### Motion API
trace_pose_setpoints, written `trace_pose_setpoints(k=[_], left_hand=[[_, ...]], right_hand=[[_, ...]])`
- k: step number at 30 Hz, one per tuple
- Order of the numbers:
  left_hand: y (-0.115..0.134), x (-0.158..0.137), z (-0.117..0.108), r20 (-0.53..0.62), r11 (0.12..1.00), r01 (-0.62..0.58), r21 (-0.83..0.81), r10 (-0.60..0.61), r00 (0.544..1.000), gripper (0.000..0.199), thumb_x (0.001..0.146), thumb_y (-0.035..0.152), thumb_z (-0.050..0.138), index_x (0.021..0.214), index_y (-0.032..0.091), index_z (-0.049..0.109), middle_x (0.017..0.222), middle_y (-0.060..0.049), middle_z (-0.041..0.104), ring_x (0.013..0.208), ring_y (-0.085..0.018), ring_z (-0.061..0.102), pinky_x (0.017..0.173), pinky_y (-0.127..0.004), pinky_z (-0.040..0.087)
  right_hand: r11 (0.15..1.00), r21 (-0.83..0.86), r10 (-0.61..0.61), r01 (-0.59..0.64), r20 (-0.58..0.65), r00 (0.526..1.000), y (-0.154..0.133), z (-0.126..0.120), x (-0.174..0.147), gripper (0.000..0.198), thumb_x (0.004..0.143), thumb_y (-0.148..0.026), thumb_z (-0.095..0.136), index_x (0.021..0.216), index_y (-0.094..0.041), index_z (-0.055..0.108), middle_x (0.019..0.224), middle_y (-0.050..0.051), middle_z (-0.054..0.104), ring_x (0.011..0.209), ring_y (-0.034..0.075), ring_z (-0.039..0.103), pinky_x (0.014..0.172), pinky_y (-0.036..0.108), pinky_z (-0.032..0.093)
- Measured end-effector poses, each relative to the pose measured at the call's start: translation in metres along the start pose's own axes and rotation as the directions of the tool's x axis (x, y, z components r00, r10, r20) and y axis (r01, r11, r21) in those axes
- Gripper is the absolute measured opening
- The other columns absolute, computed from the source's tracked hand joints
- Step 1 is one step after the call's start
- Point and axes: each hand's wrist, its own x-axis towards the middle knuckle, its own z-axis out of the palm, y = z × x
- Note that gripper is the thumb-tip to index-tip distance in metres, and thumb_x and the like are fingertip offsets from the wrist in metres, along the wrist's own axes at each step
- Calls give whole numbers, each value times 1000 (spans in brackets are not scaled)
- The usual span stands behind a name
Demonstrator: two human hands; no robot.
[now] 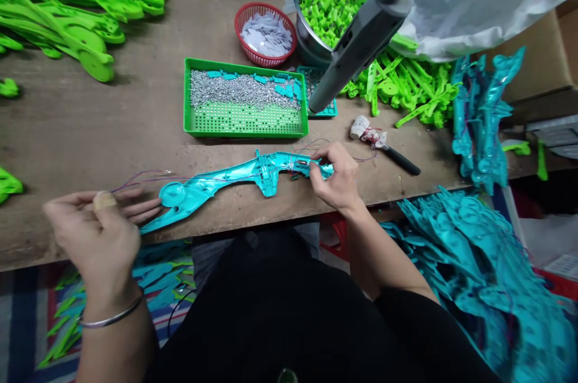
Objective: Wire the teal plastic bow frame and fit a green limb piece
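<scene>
A long turquoise plastic shell half (237, 173) lies inner side up along the table's front edge. It has a round disc at its left end and a crosspiece near the middle. Thin purple and red wires (144, 174) run along and above it, and a small dark component (295, 177) sits near its right part. My right hand (336, 181) has thumb and fingers closed on the shell's right end. Beside the disc is my left hand (97, 229), thumb and forefinger pinched where a wire ends, other fingers stretched towards the shell. A light covering wraps the left thumb.
Behind the shell stands a green tray (246, 135) of screws and small turquoise pieces. A red basket (238, 31), a metal bowl (309, 37) of green parts and a grey upright tool (356, 40) are beyond. A black-handled hammer-like tool (400, 160) lies right. Turquoise shells (478, 274) pile up lower right.
</scene>
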Motion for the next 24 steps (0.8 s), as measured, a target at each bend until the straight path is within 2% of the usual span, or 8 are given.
trace_pose_setpoints(k=[2,6,9,12,14,19,24], left_hand=[[-5,2,-1,7,999,-37,-19,38,999,29,68,21,47,91,26,30,73,2,64,53,-19,70,47,-37,63],[-11,6,-2,-13,1000,-20,11,20,1000,28,68,20,48,90,25,30,70,3,64,47,-16,66,45,-34,61],[-8,5,-2,-22,999,6,38,-6,1000,26,71,17,48,89,25,31,69,3,64,46,-16,65,45,-34,61],[-6,3,-2,-9,1000,-5,29,6,1000,25,74,14,49,90,24,32,70,1,64,50,-19,69,45,-35,61],[-7,2,-2,-10,1000,-8,17,8,1000,25,76,13,48,90,24,32,72,1,64,51,-20,69,44,-35,61],[-20,3,-7,-33,995,11,-99,-14,999,25,83,15,49,97,23,30,81,-1,67,60,-21,73,53,-39,64],[-30,5,-13,-35,994,72,-85,-75,997,22,86,30,58,96,21,40,84,1,63,69,-17,73,57,-31,63]], right_hand=[[998,-59,33,-28,90,995,-3,-4,-4,3,80,-20,58,79,-20,60,80,6,62,79,21,59,75,37,47],[987,-159,25,15,241,970,-6,3,-6,11,81,-29,63,77,-19,66,79,7,62,84,24,57,78,40,42],[997,-76,49,-28,299,953,-4,12,-3,12,83,-25,63,72,-20,65,74,4,63,78,21,56,75,37,41],[988,105,83,-110,228,970,1,21,1,13,87,-27,63,77,-20,66,78,3,66,74,17,58,72,33,44],[982,148,92,-114,147,985,4,28,3,14,90,-31,63,82,-20,67,83,5,69,77,17,60,73,33,47],[997,79,-8,0,104,995,9,36,2,16,94,-29,57,88,-20,69,87,8,71,83,19,65,77,34,51],[990,28,-143,141,98,985,20,26,-5,11,86,-20,60,89,-21,70,82,6,68,79,21,64,72,35,52]])
